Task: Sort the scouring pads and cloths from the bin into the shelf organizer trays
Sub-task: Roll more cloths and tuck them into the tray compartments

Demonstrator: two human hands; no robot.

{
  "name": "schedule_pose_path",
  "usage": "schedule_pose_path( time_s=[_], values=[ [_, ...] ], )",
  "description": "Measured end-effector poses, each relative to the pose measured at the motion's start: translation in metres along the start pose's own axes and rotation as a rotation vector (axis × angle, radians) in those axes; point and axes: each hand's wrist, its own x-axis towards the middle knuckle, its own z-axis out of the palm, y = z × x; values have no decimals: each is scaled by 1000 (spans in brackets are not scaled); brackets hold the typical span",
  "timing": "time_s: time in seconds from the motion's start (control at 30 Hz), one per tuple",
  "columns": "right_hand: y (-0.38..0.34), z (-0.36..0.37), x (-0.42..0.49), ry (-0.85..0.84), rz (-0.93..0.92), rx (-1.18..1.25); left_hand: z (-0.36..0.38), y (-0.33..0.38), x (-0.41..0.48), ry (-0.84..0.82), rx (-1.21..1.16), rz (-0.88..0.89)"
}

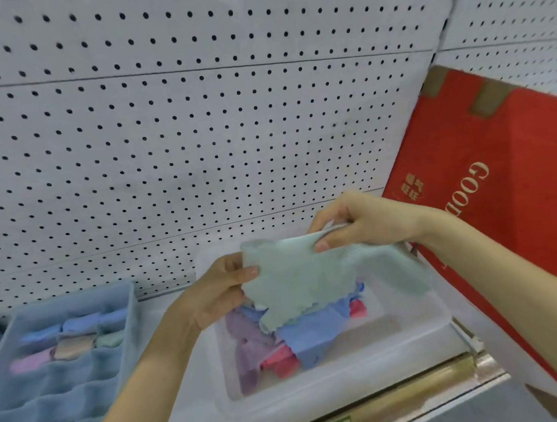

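A pale green cloth [297, 277] hangs spread above the clear plastic bin [353, 363]. My left hand [220, 291] pinches its left edge, and my right hand [356, 223] pinches its top right corner. In the bin below lie blue [311, 338], purple [249, 343] and pink [281, 360] cloths in a loose heap. To the left stands the blue shelf organizer tray [125, 331] with several compartments. Its back row holds folded pieces: blue [80, 323], beige [74, 346], pink [30, 364] and pale green [111, 339].
A white pegboard wall [195, 133] rises behind the shelf. A red cardboard box [508, 205] leans at the right, close to my right forearm. The shelf's front edge has a gold price rail [407, 399].
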Motion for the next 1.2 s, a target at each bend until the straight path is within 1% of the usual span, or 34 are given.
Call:
schedule_pose_path(
  time_s=[0.07, 0.13, 0.2, 0.27, 0.33, 0.4, 0.47, 0.5, 0.53, 0.6, 0.67, 0.73, 0.8, 0.87, 0.97, 1.03, 1.13, 1.2],
  values=[
    [4, 1, 1, 26, -12, 2, 6, 3, 0, 16, 116, -40],
    [5, 1, 2, 50, -15, 21, 15, 12, -1, 80, 208, -31],
    [11, -3, 3, 76, 22, 53, 20, 28, -2, 181, 277, 47],
    [26, -10, 4, 88, 125, 51, 25, 53, -7, 253, 443, 135],
    [45, -17, 3, -3, 247, 51, 29, 81, -12, 279, 618, 188],
    [63, -19, 2, -119, 312, 146, 35, 107, -16, 284, 695, 208],
    [81, -16, 0, -167, 286, 295, 40, 126, -21, 277, 687, 200],
    [91, -12, -1, -157, 252, 386, 43, 133, -23, 273, 679, 184],
    [101, -4, -3, -126, 213, 508, 44, 138, -25, 275, 672, 164],
    [120, 16, -3, -23, 108, 860, 43, 144, -27, 298, 654, 132],
    [127, 41, 4, 117, 15, 1188, 39, 146, -27, 350, 644, 102],
    [120, 62, 14, 263, 88, 1436, 32, 141, -23, 430, 646, 79],
    [115, 74, 22, 341, 210, 1571, 22, 131, -20, 509, 631, 70],
    [114, 83, 26, 332, 286, 1579, 11, 119, -19, 559, 599, 43],
    [116, 90, 24, 229, 309, 1572, -2, 101, -22, 591, 524, -6],
    [115, 93, 23, 188, 338, 1504, -8, 91, -26, 600, 459, -8],
    [107, 90, 25, 246, 410, 1400, -15, 79, -30, 600, 421, -21],
    [109, 86, 25, 301, 404, 1308, -19, 75, -35, 595, 423, -49]
  ],
)
